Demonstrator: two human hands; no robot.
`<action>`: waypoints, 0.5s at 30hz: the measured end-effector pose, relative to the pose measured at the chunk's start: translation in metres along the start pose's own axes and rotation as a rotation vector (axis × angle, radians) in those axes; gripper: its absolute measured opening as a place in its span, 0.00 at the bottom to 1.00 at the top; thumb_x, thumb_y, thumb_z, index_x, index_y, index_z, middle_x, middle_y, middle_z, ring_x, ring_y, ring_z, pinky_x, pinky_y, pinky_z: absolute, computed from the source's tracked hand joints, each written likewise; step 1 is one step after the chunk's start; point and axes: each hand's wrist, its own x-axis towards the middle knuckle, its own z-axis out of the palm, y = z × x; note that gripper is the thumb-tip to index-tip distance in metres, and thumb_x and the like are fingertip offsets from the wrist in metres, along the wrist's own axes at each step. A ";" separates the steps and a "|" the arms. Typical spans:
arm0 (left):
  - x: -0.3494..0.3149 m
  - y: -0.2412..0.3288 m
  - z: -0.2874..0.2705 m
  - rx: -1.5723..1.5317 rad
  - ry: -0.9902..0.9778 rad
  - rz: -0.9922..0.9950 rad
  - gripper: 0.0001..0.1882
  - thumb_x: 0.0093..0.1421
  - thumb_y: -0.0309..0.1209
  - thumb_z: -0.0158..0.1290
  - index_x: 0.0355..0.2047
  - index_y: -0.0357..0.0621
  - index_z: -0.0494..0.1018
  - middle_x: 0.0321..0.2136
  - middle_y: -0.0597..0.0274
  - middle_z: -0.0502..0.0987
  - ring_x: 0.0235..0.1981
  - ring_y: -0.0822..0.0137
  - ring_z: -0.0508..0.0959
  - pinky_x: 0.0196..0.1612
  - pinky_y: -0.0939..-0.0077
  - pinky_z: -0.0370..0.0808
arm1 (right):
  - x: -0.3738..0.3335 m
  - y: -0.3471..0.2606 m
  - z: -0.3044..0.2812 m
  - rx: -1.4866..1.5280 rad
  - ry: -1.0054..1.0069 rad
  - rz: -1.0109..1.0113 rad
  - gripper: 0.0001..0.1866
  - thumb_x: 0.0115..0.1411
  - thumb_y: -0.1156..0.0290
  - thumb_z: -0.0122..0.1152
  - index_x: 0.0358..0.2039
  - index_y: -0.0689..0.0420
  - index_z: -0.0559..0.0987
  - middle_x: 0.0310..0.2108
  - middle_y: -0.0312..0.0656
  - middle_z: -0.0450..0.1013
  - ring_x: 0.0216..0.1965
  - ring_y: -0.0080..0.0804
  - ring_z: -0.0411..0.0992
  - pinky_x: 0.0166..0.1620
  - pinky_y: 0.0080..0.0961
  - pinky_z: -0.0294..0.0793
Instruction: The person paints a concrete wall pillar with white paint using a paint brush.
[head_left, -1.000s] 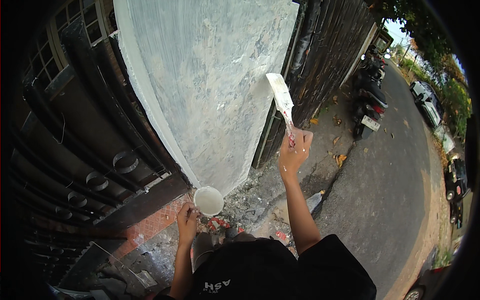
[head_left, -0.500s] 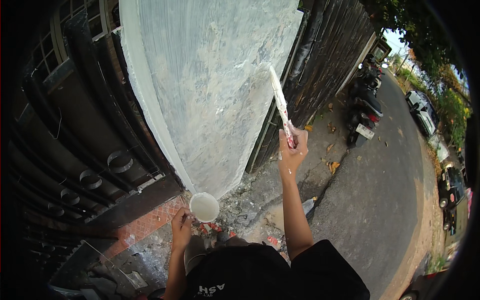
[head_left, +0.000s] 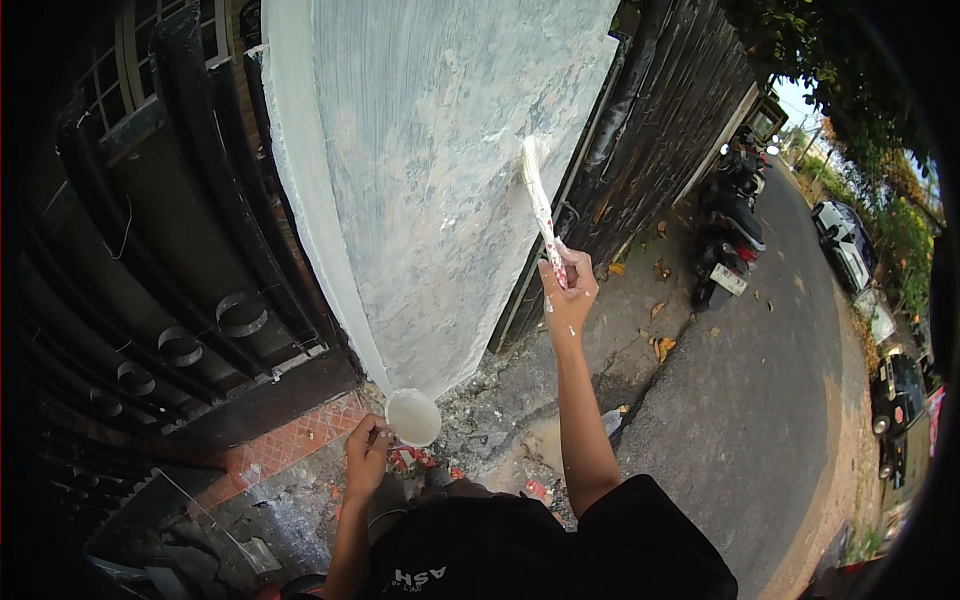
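My right hand (head_left: pixel 570 290) is closed round the lower handle of a paint brush (head_left: pixel 540 205) smeared with white, red showing near the grip. The brush's bristle end rests against the upright wall panel (head_left: pixel 420 200), which has patchy white and grey paint. Flecks of white paint dot my right hand and wrist. Low by the foot of the wall, my left hand (head_left: pixel 368 450) grips the edge of a white cup (head_left: pixel 413 417). Pale liquid that looks like paint lies inside it.
A black metal gate (head_left: pixel 190 220) with ring ornaments stands to the left. Right of the wall runs a dark slatted fence (head_left: pixel 665 110). A parked motorcycle (head_left: pixel 733 220) and cars line the road (head_left: pixel 740 400). Broken red tile bits (head_left: pixel 538 490) litter the ground near my feet.
My right hand has moved slightly left and down, and the brush tip has shifted left across the wall. My left hand still holds the cup, almost in place.
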 end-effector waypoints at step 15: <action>-0.004 -0.009 0.000 -0.010 -0.017 0.043 0.03 0.51 0.18 0.40 0.24 0.37 0.63 0.22 0.65 0.68 0.25 0.78 0.68 0.30 0.83 0.68 | -0.034 -0.009 -0.002 0.077 -0.105 0.044 0.10 0.46 0.82 0.56 0.31 0.63 0.71 0.27 0.34 0.61 0.27 0.15 0.61 0.29 0.12 0.61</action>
